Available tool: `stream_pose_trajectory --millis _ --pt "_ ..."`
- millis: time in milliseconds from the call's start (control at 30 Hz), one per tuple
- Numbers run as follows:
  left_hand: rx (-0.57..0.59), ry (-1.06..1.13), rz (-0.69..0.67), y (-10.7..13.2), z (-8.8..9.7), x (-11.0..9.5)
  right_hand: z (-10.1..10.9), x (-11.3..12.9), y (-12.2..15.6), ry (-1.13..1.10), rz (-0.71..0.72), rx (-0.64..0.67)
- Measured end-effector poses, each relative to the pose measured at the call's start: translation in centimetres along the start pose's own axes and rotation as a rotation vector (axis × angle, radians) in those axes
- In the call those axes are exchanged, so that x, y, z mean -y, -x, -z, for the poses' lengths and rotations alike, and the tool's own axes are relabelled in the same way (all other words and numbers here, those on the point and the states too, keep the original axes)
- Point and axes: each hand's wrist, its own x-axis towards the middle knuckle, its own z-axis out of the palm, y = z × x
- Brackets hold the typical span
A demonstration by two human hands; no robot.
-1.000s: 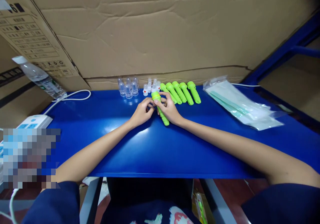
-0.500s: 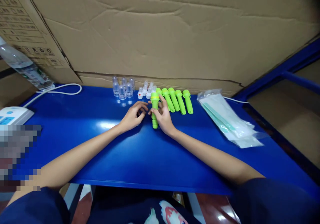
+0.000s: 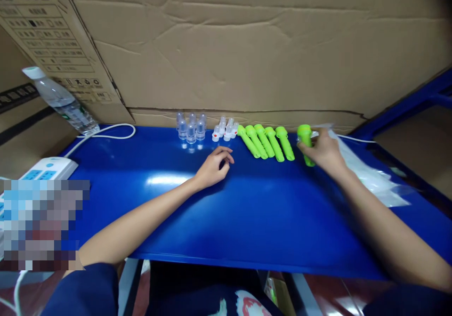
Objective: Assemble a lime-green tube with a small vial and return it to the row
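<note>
My right hand (image 3: 325,153) grips a lime green torch-shaped plastic part (image 3: 305,137) to the right of a row of several like green parts (image 3: 266,142) lying at the back of the blue table (image 3: 247,212). My left hand (image 3: 213,167) rests on the table in front of the small white caps (image 3: 224,130), fingers loosely curled, nothing in it. A cluster of clear plastic caps (image 3: 191,127) stands left of the white ones.
Clear plastic bags (image 3: 367,170) lie at the right, partly under my right hand. A water bottle (image 3: 60,101), a white cable (image 3: 102,134) and a power strip (image 3: 42,170) sit at the left. Cardboard (image 3: 226,47) walls the back. A blue frame (image 3: 416,101) runs at the right.
My right hand has carried the green part from the table's middle to the right, beyond the row. My left hand has let go of it and stays near the middle.
</note>
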Motion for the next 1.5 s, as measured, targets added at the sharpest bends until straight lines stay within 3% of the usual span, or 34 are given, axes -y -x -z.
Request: stream_pose_trajectory --millis 233,433,667,833,1067,1267,1500 --pt "0.064 -0.083 -0.056 0.1 -0.2 0.2 -2.2 -1.7 -0.6 0.043 0.057 -0.03" --pt "0.179 -0.271 -0.153 0.3 -0.1 -0.3 -3.7 -1.5 1.4 -0.013 0.131 -0.068" --pt "0.253 -0.38 -0.209 0.3 0.0 -1.1 -3.4 0.6 2.7 0.183 0.064 -0.051" --pt "0.264 -0.362 -0.207 0.1 0.1 -1.0 -3.3 0.8 2.6 0.14 0.137 -0.167" --pt "0.247 -0.394 -0.234 0.2 0.0 -0.9 -2.7 1.7 3.2 0.085 0.285 -0.207" --pt "0.237 -0.428 -0.264 0.2 0.1 -0.8 -1.8 3.9 4.2 0.083 0.477 -0.18" --pt "0.181 -0.513 -0.305 0.4 0.1 -0.9 0.0 10.0 6.1 0.216 0.762 0.015"
